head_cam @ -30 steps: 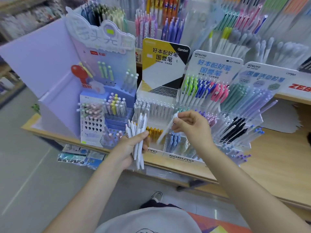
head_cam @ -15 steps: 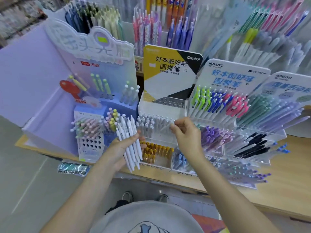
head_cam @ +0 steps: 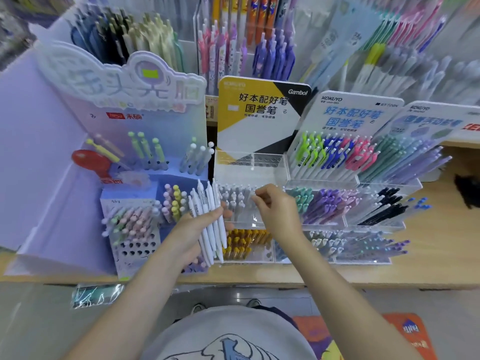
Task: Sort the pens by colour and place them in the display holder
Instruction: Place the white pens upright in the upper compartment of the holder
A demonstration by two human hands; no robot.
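Left hand (head_cam: 193,231) wraps a fanned bundle of white pens (head_cam: 209,222), fingers curled round the barrels, tips pointing down toward the shelf edge. Right hand (head_cam: 276,213) hovers over the middle tier of the clear acrylic display holder (head_cam: 249,167), fingertips (head_cam: 257,197) pinched together at the row of white pens standing there (head_cam: 235,200); whether they grip one, cannot tell. Yellow-clipped pens (head_cam: 245,242) fill the tier below. All stands on a wooden shelf (head_cam: 441,258).
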